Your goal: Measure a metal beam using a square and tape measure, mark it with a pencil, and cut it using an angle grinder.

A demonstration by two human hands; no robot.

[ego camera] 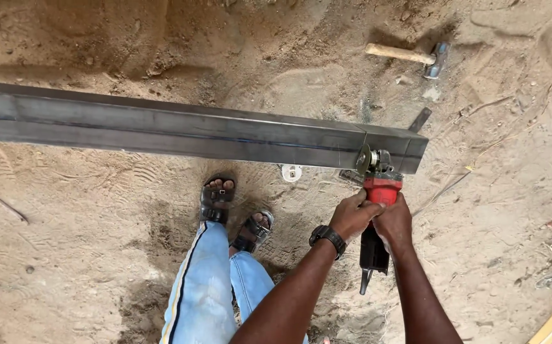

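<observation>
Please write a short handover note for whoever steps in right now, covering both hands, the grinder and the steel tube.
Left hand: wrapped around the red body of the angle grinder, wristwatch on that wrist.
Right hand: gripping the same grinder from the other side, just behind the head.
Grinder disc: set against the near face of the long rectangular steel tube, close to its right end, on a thin line across the tube.
Done: the line is marked; how deep the cut goes cannot be told.
Left: the short end piece is still attached.
Nearby: hammer lying on the sand beyond the tube; sandalled feet below it.
</observation>
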